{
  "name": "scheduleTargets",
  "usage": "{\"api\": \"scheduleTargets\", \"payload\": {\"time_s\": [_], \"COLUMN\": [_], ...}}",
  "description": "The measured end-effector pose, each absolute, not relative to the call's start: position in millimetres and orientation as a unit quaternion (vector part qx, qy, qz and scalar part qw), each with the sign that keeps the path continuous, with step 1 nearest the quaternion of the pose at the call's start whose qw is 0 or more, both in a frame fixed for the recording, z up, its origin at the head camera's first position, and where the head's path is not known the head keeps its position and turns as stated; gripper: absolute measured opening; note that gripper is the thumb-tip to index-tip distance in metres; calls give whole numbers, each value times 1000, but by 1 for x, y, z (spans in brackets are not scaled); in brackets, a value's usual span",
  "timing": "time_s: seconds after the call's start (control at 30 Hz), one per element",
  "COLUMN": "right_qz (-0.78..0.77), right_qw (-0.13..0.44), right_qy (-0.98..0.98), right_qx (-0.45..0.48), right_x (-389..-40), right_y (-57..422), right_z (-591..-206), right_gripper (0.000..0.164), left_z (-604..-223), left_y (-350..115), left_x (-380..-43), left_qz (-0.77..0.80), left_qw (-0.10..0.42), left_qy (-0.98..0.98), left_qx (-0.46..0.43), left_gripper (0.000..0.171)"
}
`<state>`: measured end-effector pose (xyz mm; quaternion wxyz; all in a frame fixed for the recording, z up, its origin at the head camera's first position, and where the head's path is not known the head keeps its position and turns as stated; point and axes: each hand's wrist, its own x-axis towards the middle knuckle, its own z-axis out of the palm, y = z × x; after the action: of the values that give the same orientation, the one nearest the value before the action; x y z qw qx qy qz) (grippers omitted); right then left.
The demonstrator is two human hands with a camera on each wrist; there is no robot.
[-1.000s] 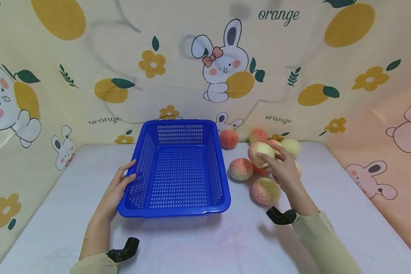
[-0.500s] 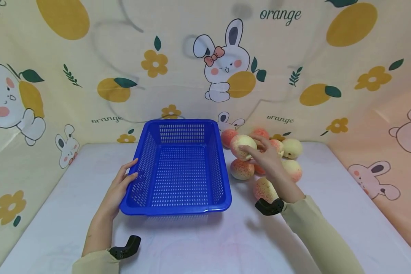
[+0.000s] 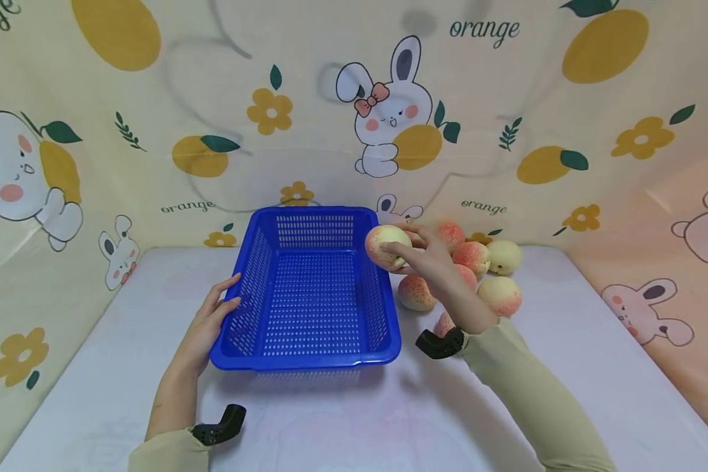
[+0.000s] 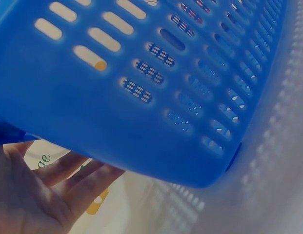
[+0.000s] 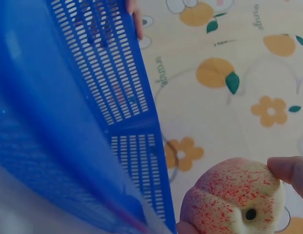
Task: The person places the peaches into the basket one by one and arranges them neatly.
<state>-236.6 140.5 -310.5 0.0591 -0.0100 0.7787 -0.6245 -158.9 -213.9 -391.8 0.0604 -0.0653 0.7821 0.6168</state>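
A blue plastic basket (image 3: 313, 361) with slotted walls stands on the table, its inside bare. At its left rim is my left hand (image 3: 203, 331), gripping the edge with fingertips and thumb; in the left wrist view the fingers (image 4: 88, 187) reach the rim and their tips go out of sight behind it. My right hand (image 3: 433, 262) holds a pale yellow and pink peach (image 3: 387, 246) between thumb and fingers, overlapping the basket's right rim in the head view. In the right wrist view the peach (image 5: 234, 200) shows red speckles and a dark spot in its dimple.
Several more peaches lie right of the basket, such as a speckled peach (image 3: 415, 293), a yellow peach (image 3: 504, 257) and a two-tone peach (image 3: 499, 296), some partly hidden by my right arm. A printed cloth (image 3: 307, 157) hangs behind the white table (image 3: 330, 419).
My right hand has carried the peach leftward from above the other peaches to the basket's right rim. The left hand has kept its place on the basket.
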Motion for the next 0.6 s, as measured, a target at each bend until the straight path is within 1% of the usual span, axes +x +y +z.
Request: {"api": "scheduleTargets", "payload": {"time_s": [0.33, 0.4, 0.6], "right_qz": [-615, -606, -567], "right_qw": [85, 82, 103], "right_qy": [783, 791, 816], "right_qx": [-16, -26, -32], "right_x": [-244, -246, -257], "right_y": [113, 108, 93], "right_z": [-305, -306, -309], "right_gripper": [59, 59, 65], "left_z": [-392, -393, -394], "left_y": [-214, -214, -213], "left_x": [-159, -159, -160], "left_qz": [617, 615, 612], "left_qw": [59, 59, 59], "left_qy": [782, 783, 785], "left_qx": [-65, -65, -69], "left_gripper": [52, 52, 52]}}
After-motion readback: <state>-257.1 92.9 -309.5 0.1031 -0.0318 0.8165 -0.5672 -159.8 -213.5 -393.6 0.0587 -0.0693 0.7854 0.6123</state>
